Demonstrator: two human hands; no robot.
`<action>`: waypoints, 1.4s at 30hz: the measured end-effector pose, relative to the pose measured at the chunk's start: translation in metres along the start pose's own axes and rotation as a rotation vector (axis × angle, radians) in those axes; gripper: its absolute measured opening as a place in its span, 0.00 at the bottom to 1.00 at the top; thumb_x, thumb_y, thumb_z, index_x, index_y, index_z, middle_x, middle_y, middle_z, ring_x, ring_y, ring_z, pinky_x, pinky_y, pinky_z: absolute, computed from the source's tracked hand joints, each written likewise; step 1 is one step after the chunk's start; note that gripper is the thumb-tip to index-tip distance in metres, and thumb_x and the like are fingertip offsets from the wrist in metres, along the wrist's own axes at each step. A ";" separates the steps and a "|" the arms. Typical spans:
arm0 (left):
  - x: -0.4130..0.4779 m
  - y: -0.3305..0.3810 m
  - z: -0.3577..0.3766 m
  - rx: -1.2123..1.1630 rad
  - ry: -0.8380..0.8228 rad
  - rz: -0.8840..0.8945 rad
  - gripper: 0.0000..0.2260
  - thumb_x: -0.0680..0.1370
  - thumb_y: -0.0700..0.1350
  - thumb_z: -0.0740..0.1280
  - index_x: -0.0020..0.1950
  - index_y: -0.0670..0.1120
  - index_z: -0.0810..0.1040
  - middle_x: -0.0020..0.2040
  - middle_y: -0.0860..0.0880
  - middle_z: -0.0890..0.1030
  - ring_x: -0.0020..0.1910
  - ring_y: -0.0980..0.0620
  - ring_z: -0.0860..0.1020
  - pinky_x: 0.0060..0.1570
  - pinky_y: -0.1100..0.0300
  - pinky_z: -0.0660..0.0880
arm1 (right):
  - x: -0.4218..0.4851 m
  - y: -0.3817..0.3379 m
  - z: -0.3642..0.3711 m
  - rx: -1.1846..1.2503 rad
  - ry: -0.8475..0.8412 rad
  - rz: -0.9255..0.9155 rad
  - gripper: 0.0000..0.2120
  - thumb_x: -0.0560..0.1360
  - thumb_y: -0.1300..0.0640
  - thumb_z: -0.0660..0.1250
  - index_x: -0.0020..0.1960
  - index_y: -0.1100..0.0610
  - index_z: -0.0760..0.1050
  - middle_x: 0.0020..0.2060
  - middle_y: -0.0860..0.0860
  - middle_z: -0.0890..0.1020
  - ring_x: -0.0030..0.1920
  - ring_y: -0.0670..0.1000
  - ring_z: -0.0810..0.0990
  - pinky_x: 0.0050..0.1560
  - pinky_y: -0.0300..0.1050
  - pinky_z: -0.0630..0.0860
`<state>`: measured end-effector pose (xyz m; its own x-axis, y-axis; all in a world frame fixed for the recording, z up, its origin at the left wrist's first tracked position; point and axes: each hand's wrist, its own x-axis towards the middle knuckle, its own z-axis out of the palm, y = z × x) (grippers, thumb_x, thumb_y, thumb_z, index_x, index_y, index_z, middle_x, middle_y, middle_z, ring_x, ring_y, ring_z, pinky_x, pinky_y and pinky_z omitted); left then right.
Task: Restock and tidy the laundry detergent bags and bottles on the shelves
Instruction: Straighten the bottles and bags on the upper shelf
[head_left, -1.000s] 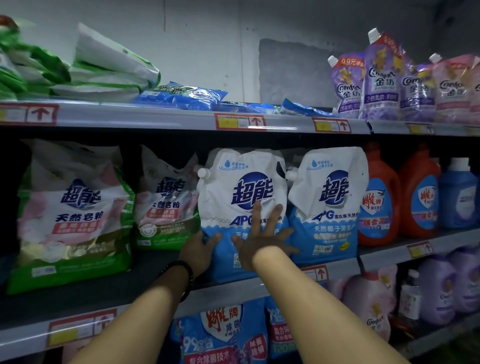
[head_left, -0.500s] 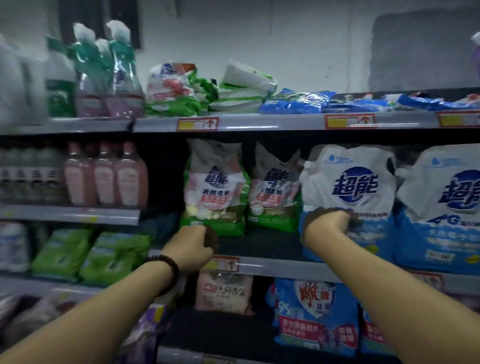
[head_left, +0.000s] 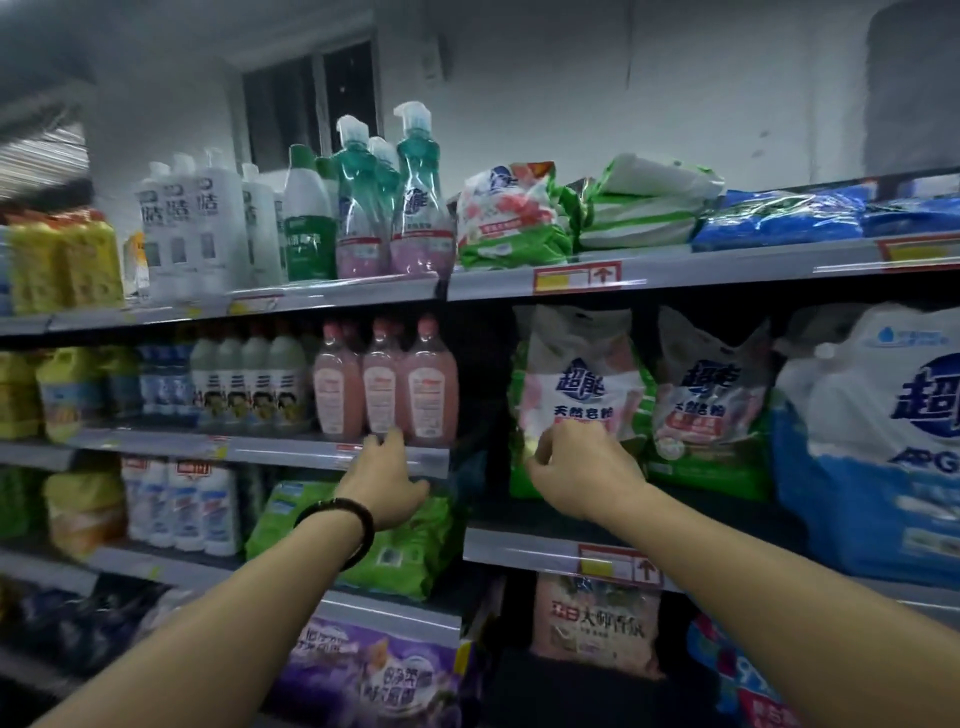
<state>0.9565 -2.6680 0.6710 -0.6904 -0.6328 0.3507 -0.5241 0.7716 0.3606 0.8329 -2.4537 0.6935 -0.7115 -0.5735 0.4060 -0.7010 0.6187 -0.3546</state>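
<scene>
1. Fingers of the right hand curl loosely against the front of the pink-and-green powder bag, thumb and forefinger pinched near its lower label. Whether they truly have hold of the film or only press on it, I cannot tell. The likely reason for the low contact is that a slumping bag is best squared from its heavy bottom.
2. Left hand, with a dark bead bracelet at the wrist, is half open and holds nothing; its fingertips reach to 12 o'clock, touching or nearly touching the shelf edge under the pink bottles. It probably steadies the reach or is heading for those bottles.
3. At 3 o'clock of the held bag stands a second powder bag, leaning and crumpled, and beyond it a big white-and-blue pouch, all on the same middle shelf, faces outward so labels read.
4. At 12 o'clock, the top shelf carries green spray bottles upright and green bags laid flat in a stack, probably because they are too soft to stand.
5. At 6 o'clock of the left hand, green packs lie on the lower shelf.
</scene>
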 end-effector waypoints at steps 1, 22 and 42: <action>0.010 -0.004 0.002 -0.006 0.016 -0.006 0.31 0.77 0.53 0.72 0.75 0.46 0.63 0.70 0.40 0.70 0.67 0.36 0.74 0.67 0.41 0.75 | 0.008 -0.008 0.006 0.050 0.012 0.004 0.14 0.76 0.42 0.67 0.43 0.52 0.82 0.44 0.53 0.84 0.46 0.59 0.83 0.49 0.56 0.85; 0.113 -0.019 0.041 -0.151 -0.084 -0.265 0.53 0.75 0.56 0.77 0.82 0.54 0.37 0.79 0.27 0.52 0.79 0.26 0.57 0.74 0.34 0.69 | 0.162 -0.088 0.122 0.782 0.045 0.098 0.21 0.75 0.54 0.77 0.62 0.47 0.70 0.57 0.49 0.85 0.49 0.48 0.85 0.48 0.47 0.84; 0.112 -0.031 0.042 -0.049 -0.108 -0.130 0.47 0.74 0.60 0.75 0.78 0.64 0.42 0.77 0.25 0.60 0.76 0.23 0.60 0.72 0.33 0.69 | 0.158 -0.074 0.128 0.985 0.002 0.103 0.18 0.81 0.51 0.67 0.66 0.59 0.68 0.60 0.58 0.78 0.48 0.48 0.76 0.44 0.45 0.72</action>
<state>0.8744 -2.7606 0.6625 -0.6694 -0.7142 0.2047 -0.5889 0.6781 0.4398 0.7661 -2.6588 0.6759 -0.7718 -0.5406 0.3347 -0.3626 -0.0581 -0.9301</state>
